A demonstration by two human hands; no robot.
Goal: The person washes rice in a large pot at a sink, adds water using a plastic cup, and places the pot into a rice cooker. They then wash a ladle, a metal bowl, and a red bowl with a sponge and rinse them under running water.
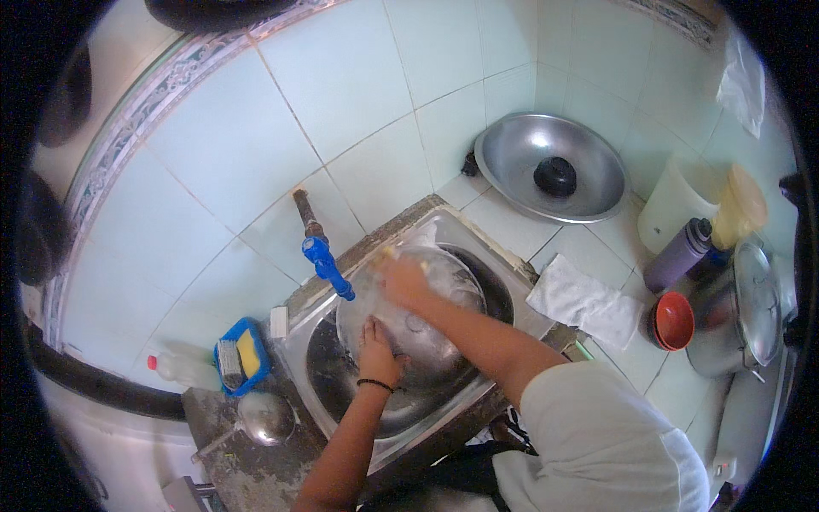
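Note:
A large round metal lid or basin [441, 345], wet and streaked with what looks like suds, lies in the stainless steel sink [307, 409]. My left hand [379, 358] rests flat on its near left part, fingers extended and thumb apart. A dark bracelet circles that wrist. Farther up the same metal surface is my right hand [404, 281], blurred and closed around a yellow sponge-like pad [388, 252] that shows only in small bits. The blue tap [327, 265] reaches over the sink's back edge, just left of my right hand. Whether water runs cannot be told.
Left: a blue tray [237, 390] with sponge and brush, a metal ladle or small pan [265, 418], a plastic bottle [185, 370]. Right: a wide metal bowl [505, 153], a white cloth [582, 301], a purple bottle [678, 256], red bowls [674, 320], a lidded pot [713, 326].

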